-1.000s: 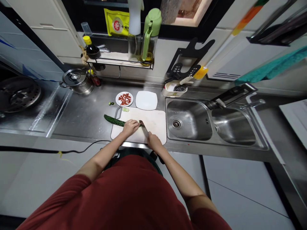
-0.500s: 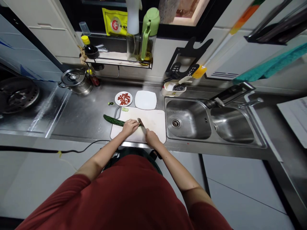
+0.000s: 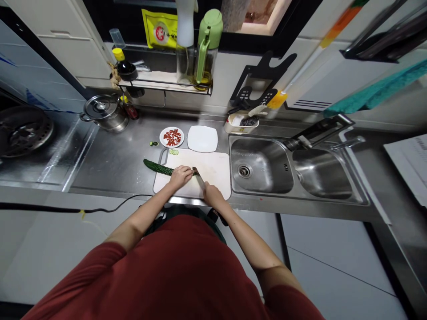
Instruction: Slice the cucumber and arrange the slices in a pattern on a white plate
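A long green cucumber (image 3: 156, 167) lies across the left part of the white cutting board (image 3: 216, 165), its left end past the board's edge. My left hand (image 3: 180, 176) is closed over its right part. In my right hand (image 3: 212, 194) is the handle of a knife (image 3: 199, 178), whose blade slants up and left to the cucumber's right end. Some pale green slices (image 3: 174, 152) lie at the board's upper left corner. Two small cucumber pieces (image 3: 154, 144) rest on the steel counter, left of a plate of red chopped pieces (image 3: 172, 137).
An empty white plate (image 3: 202, 138) stands behind the board. To the right is a double sink (image 3: 262, 164); a lidded pot (image 3: 105, 114) stands at the back left. Bottles stand on a wall shelf (image 3: 163, 84). A black cable (image 3: 100, 210) runs along the front edge.
The knife and my right hand have shifted slightly down and to the right. My left hand remains in nearly the same place on the cucumber.
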A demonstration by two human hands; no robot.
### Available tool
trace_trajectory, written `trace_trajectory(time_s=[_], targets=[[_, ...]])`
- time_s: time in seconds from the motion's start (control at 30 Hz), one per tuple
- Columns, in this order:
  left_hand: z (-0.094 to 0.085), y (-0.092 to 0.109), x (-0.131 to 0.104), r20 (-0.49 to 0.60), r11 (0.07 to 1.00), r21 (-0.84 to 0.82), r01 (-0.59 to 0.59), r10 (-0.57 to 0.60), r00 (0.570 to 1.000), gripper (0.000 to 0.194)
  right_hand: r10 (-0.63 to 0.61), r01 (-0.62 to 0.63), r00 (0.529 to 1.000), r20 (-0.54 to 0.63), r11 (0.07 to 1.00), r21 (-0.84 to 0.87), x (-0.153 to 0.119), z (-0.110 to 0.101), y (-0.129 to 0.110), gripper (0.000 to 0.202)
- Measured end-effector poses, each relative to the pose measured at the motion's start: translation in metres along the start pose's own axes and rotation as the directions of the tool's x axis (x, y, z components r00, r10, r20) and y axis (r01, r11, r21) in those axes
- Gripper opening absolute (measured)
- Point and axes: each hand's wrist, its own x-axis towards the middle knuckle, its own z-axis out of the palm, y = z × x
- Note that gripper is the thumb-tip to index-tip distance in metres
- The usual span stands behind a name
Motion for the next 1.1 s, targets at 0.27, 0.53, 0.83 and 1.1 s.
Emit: trace_trajectory(time_s=[0.27, 0.53, 0.83, 1.1], targets=[[0.004, -0.004, -0.002, -0.043, 0.998, 0.034, -0.054, 0.055, 0.998, 0.025, 0.002, -0.002, 1.0, 0.015, 1.0, -0.001, 0.009, -0.003, -0.005, 0.026], [0.007, -0.006, -0.002, -0.06, 0.997, 0.048, -0.063, 0.066, 0.996, 0.025, 0.001, -0.001, 1.0, -0.001, 1.0, 0.02, 0.02, -0.005, -0.013, 0.027], [0.005, -0.004, -0.002, -0.053, 0.997, 0.052, -0.065, 0.068, 0.996, 0.025, 0.018, -0.018, 1.0, 0.0, 1.0, 0.001, 0.002, 0.002, -0.003, 0.025], [0.006, -0.005, -0.002, -0.052, 0.998, 0.037, -0.059, 0.061, 0.997, 0.025, 0.001, -0.001, 1.0, -0.002, 1.0, -0.014, 0.008, 0.005, -0.004, 0.025]])
